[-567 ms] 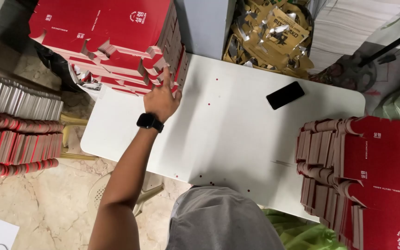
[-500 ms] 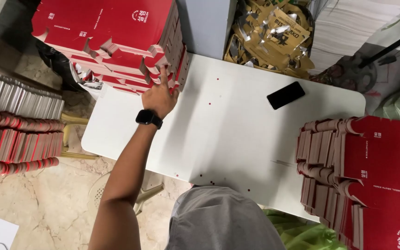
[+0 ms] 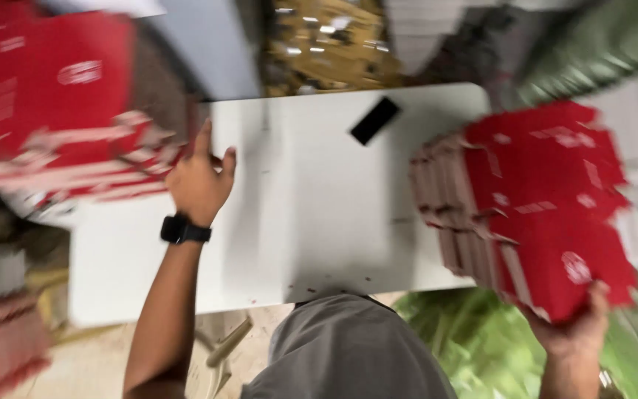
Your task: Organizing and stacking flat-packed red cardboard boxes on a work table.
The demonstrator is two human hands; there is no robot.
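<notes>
Reaching out over the white bench [image 3: 319,244], the left hand [image 3: 199,179] rests against the near edge of the left stack of flat red cartons [image 3: 60,140]. Its fingers [image 3: 202,140] are spread and lie on the carton edges; the blur hides whether they pinch a sheet or only touch, so I cannot tell the grip. A black watch [image 3: 184,230] sits on that wrist. The right hand [image 3: 574,329] is at the near right, under the near corner of the right stack of red cartons [image 3: 540,199], fingers curled up around that corner and gripping it.

This one head view is smeared by motion, so fine detail is lost. As a judgement, the work looks barely begun or between pieces: no folded box shows on the bench, its middle bare apart from a black phone [image 3: 375,120] at the far side, and both stacks are thick with flat blanks.

The cartons are flat die-cut sheets, bright red on the printed face with pale markings, brown-grey at the cut edges, flaps and tabs jutting unevenly from the piles. The left stack sits at the far left corner, partly overhanging the bench; the right one covers the right end, tilted toward the near right. Below, a grey shirt [image 3: 348,347] fills the near middle.
</notes>
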